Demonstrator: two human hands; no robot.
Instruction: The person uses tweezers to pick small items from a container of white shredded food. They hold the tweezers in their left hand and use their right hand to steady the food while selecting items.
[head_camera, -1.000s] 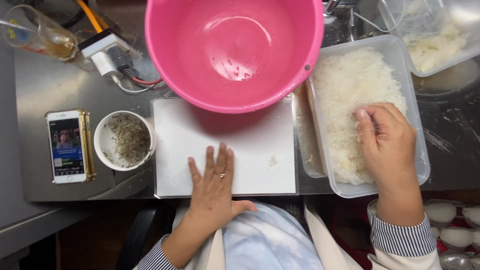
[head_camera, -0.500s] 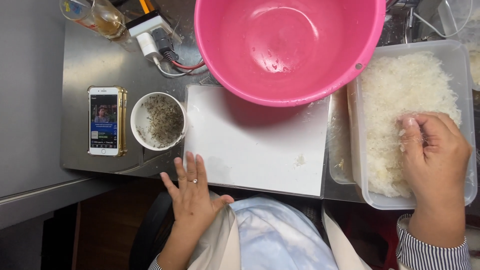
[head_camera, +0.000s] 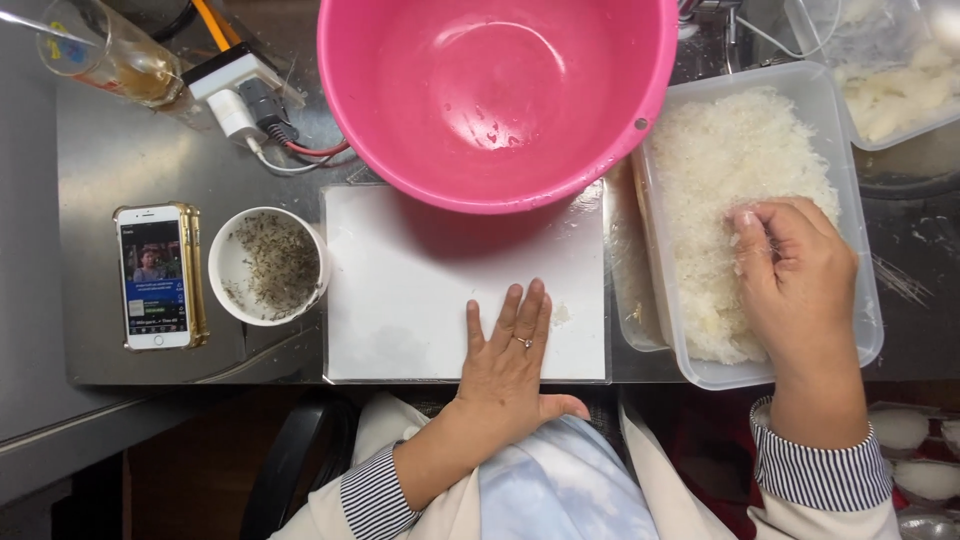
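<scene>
- Since half a second ago, the left hand (head_camera: 510, 360) has been slid further onto the white board (head_camera: 420, 290) and lies flat, fingers open, pointing away from the person.
- The right hand (head_camera: 795, 275) is kept curled, fingertips pinching cooked rice (head_camera: 720, 170); a portion seems to be gathered.
- The rice tub (head_camera: 870, 340) stands right of the board, its long axis running away from the person.

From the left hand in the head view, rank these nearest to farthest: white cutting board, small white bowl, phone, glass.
1. White cutting board: under the left hand.
2. Small white bowl: left of the board.
3. Phone: further left.
4. Glass: far top-left corner.
</scene>
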